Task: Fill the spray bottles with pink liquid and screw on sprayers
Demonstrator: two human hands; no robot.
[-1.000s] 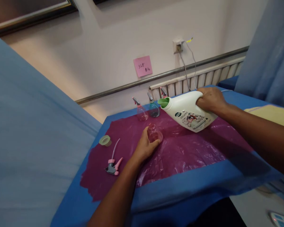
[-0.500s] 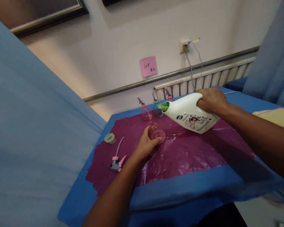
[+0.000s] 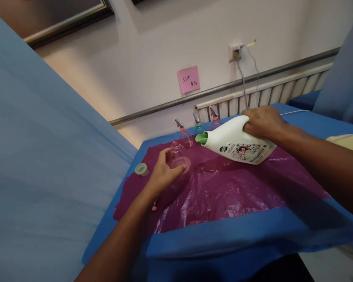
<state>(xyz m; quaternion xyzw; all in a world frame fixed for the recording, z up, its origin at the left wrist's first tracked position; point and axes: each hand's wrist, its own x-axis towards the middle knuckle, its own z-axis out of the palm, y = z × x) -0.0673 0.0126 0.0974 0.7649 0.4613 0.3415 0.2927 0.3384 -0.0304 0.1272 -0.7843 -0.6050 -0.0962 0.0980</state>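
In my left hand (image 3: 161,172) is a clear pink spray bottle body (image 3: 179,156) with no spray head on its neck. My fingers wrap round its side, and it appears lifted off the purple plastic sheet (image 3: 217,188). My right hand (image 3: 261,121) grips the handle of a white detergent jug (image 3: 233,143), tipped with its green spout toward the left. The spout is to the right of the bottle's neck, apart from it; no stream of liquid shows. A spray trigger head (image 3: 154,207) is mostly hidden behind my left forearm. A pale green cap (image 3: 141,169) lies at the left.
Several spray bottles with trigger heads, one pink-tinted (image 3: 184,137) and one teal (image 3: 199,127) among them, stand along the back. A blue-covered table (image 3: 223,231) lies under the sheet. Blue curtains (image 3: 41,156) hang at left and right. Cables run from a wall socket (image 3: 234,53).
My left hand has moved the spray bottle leftward and up, away from the jug's spout. My left forearm now covers most of the trigger head. The jug stays tipped at nearly the same place.
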